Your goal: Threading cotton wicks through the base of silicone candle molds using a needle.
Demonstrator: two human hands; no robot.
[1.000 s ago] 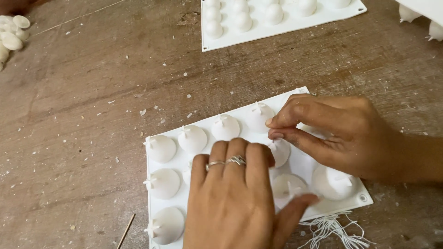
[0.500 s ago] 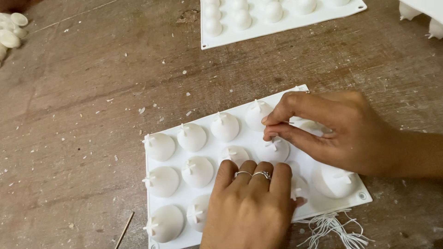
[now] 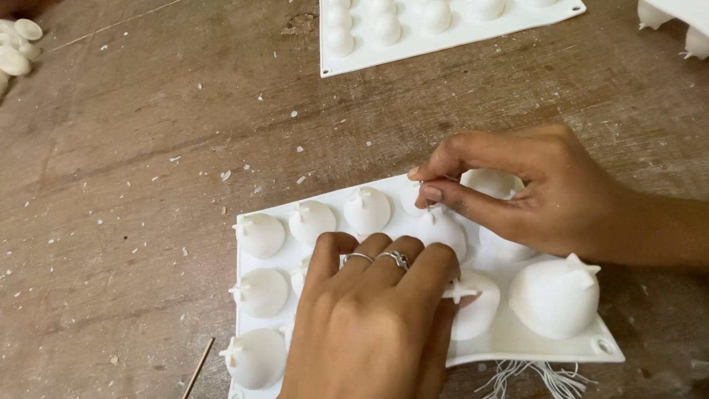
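A white flexible mould (image 3: 509, 336) with rows of rounded domes, each with a small cross-shaped tip, lies on the wooden table. My left hand (image 3: 369, 325), with two rings, lies over the mould's front middle. Its fingers are bent over the domes and press it down, and its thumb is at the front edge. My right hand (image 3: 528, 192) comes in from the right. Its thumb and forefinger pinch a thin white thread (image 3: 424, 183) just above the tip of a middle dome (image 3: 443, 229). Loose white threads (image 3: 543, 377) hang out under the mould's front edge.
A second white mould (image 3: 443, 37) with domes lies at the back. Small white oval pieces (image 3: 16, 44) are heaped at the far left. A thin wooden stick (image 3: 198, 367) lies at the front left. White crumbs are scattered over the table (image 3: 133, 185).
My left hand has slid back toward me, off the middle domes, and its fingers have curled. My right hand stays pinched at the same dome and has barely shifted.
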